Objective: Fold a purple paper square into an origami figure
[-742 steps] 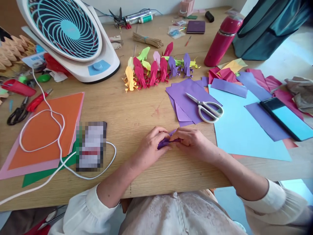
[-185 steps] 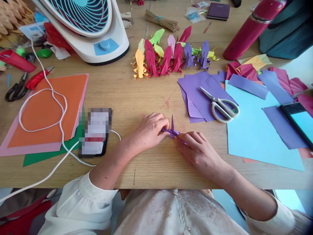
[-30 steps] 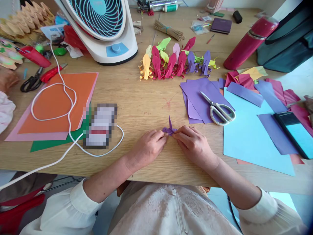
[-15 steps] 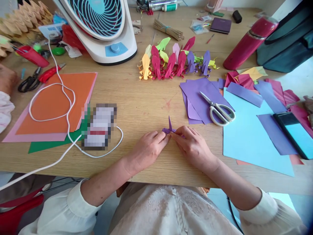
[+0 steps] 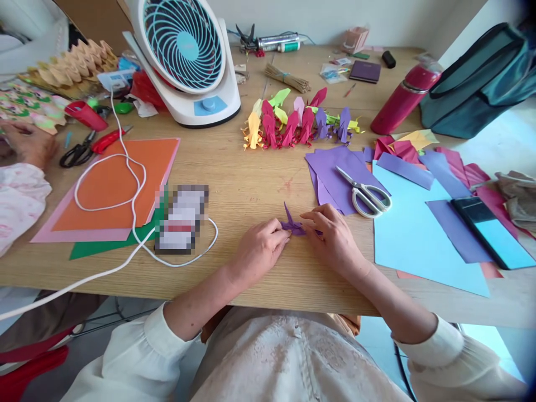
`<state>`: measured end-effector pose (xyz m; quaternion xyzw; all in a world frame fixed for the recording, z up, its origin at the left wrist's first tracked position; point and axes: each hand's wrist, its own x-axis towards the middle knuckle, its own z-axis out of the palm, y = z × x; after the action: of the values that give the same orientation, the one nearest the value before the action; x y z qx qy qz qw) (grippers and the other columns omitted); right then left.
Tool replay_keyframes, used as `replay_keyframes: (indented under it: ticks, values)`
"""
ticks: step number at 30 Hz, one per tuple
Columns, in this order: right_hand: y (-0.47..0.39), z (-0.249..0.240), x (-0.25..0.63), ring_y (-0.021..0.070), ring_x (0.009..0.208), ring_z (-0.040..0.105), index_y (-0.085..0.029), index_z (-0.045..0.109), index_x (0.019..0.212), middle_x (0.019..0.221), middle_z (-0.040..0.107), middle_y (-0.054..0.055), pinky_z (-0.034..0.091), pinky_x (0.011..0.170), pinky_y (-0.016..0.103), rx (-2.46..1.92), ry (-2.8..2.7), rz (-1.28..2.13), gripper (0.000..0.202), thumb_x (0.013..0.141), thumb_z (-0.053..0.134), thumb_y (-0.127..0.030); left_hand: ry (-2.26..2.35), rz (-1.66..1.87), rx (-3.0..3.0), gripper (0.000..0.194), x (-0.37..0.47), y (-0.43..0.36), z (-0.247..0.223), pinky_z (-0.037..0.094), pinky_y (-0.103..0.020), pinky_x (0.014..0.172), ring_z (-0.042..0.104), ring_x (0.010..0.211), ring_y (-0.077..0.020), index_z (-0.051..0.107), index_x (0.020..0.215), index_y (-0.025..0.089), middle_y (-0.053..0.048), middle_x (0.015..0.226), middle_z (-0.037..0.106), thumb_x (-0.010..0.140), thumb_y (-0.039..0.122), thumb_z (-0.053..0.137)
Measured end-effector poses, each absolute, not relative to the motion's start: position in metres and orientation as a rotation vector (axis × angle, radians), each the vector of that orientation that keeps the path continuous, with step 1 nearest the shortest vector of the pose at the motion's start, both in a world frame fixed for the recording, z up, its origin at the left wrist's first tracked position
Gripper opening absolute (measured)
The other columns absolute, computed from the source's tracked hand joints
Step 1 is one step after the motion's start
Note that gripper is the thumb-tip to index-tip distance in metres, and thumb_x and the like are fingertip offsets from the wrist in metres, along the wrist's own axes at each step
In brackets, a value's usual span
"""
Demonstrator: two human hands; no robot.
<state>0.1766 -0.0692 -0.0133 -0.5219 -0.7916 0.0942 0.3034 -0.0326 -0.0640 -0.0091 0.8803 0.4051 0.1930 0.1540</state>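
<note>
A small purple folded-paper figure (image 5: 294, 226) lies low over the table in front of me, one thin point sticking up. My left hand (image 5: 262, 248) is closed, pinching the figure's left side between thumb and fingers. My right hand (image 5: 335, 243) is around its right end, the index finger partly lifted and the other fingers on the paper; part of the paper is hidden beneath them. Purple paper sheets (image 5: 324, 167) lie beyond my right hand, with white-handled scissors (image 5: 368, 199) on top. Finished folded-paper insects (image 5: 288, 131) in several colours stand in rows farther back.
A fan (image 5: 209, 120) stands at the back left, a red flask (image 5: 397, 103) at the back right. Left are orange paper (image 5: 104, 184), a phone (image 5: 180, 220) with a white cable (image 5: 134, 209), and another person's hand (image 5: 31, 145). Light-blue paper (image 5: 419, 245) and a dark phone (image 5: 488, 231) lie right.
The view has shifted slightly up and left. My right hand has moved a little away from my left, its index finger lifting, and more of the purple figure shows between them.
</note>
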Motion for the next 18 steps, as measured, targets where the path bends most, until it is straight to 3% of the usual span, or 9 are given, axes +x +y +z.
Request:
replay_keyframes:
  ticks: [5, 9, 11, 13, 15, 18]
  values:
    - [-0.066, -0.013, 0.168, 0.0235, 0.087, 0.058, -0.019, 0.059, 0.088, 0.094, 0.058, 0.009, 0.049, 0.081, 0.038, -1.55, -2.173, 0.321, 0.003, 0.089, 0.062, -0.02, 1.22, 0.625, 2.336, 0.01, -0.026, -0.057, -0.011, 0.048, -0.029, 0.077, 0.061, 0.085, -0.016, 0.064, 0.09, 0.019, -0.002, 0.091, 0.062, 0.094, 0.013, 0.057]
    - [-0.07, -0.009, 0.164, 0.0181, 0.074, 0.058, -0.02, 0.056, 0.089, 0.084, 0.063, 0.003, 0.044, 0.068, 0.031, -1.612, -2.007, 0.686, 0.008, 0.084, 0.061, -0.017, 1.279, 0.736, 2.203, 0.016, -0.025, -0.055, -0.016, 0.049, -0.03, 0.078, 0.06, 0.085, -0.0166, 0.06, 0.097, 0.018, -0.002, 0.094, 0.063, 0.085, 0.008, 0.064]
    - [-0.068, -0.007, 0.165, 0.0158, 0.068, 0.056, -0.021, 0.057, 0.088, 0.078, 0.064, 0.0, 0.041, 0.064, 0.029, -1.537, -1.831, 0.939, 0.006, 0.085, 0.062, -0.023, 1.298, 0.838, 2.091, 0.025, -0.026, -0.051, -0.014, 0.05, -0.029, 0.076, 0.059, 0.081, -0.0149, 0.06, 0.105, 0.018, -0.003, 0.098, 0.064, 0.083, 0.01, 0.068]
    - [-0.064, -0.004, 0.165, 0.0146, 0.066, 0.054, -0.02, 0.058, 0.085, 0.074, 0.063, 0.0, 0.04, 0.061, 0.028, -1.415, -1.63, 1.137, 0.017, 0.084, 0.066, -0.035, 1.253, 0.902, 1.974, 0.025, -0.027, -0.044, -0.008, 0.05, -0.027, 0.074, 0.059, 0.077, -0.0131, 0.064, 0.106, 0.018, -0.003, 0.1, 0.067, 0.082, 0.015, 0.071]
    - [-0.059, 0.0, 0.165, 0.0138, 0.065, 0.053, -0.02, 0.057, 0.083, 0.073, 0.062, 0.0, 0.04, 0.06, 0.027, -1.301, -1.444, 1.278, 0.031, 0.08, 0.071, -0.047, 1.162, 0.873, 1.852, 0.014, -0.027, -0.035, 0.002, 0.049, -0.025, 0.071, 0.06, 0.074, -0.0127, 0.07, 0.096, 0.017, -0.002, 0.093, 0.071, 0.083, 0.023, 0.071]
    - [-0.052, 0.008, 0.165, 0.0129, 0.067, 0.052, -0.02, 0.058, 0.084, 0.074, 0.061, 0.0, 0.041, 0.061, 0.027, -1.197, -1.275, 1.406, 0.043, 0.072, 0.077, -0.057, 1.066, 0.784, 1.647, 0.016, -0.024, -0.022, 0.017, 0.049, -0.024, 0.069, 0.064, 0.073, -0.0137, 0.072, 0.089, 0.015, -0.002, 0.083, 0.073, 0.084, 0.03, 0.069]
